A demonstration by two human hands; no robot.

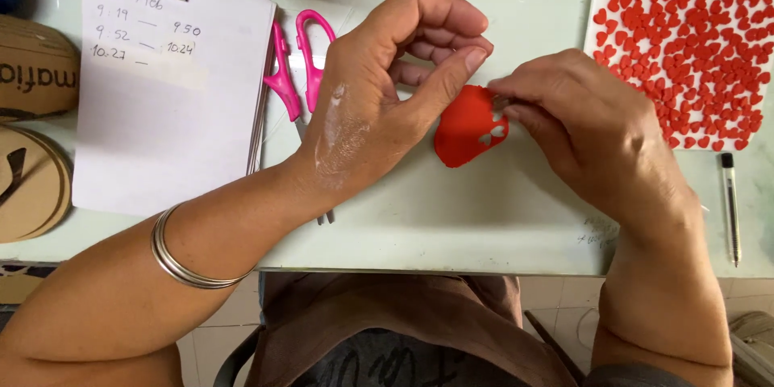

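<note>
Thin, soft red sheet (466, 127) with heart holes, likely light and tearable; pinched at its top edge by left hand (379, 97) and right hand (576, 113), above the bench (451, 218).

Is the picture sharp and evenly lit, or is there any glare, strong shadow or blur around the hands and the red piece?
Head view: soft, even light, no glare on the pale green table; only faint shadows under the left hand and right hand. The red sheet with heart-shaped holes and the tray of red hearts look sharp; slight softness at the frame edges.
</note>
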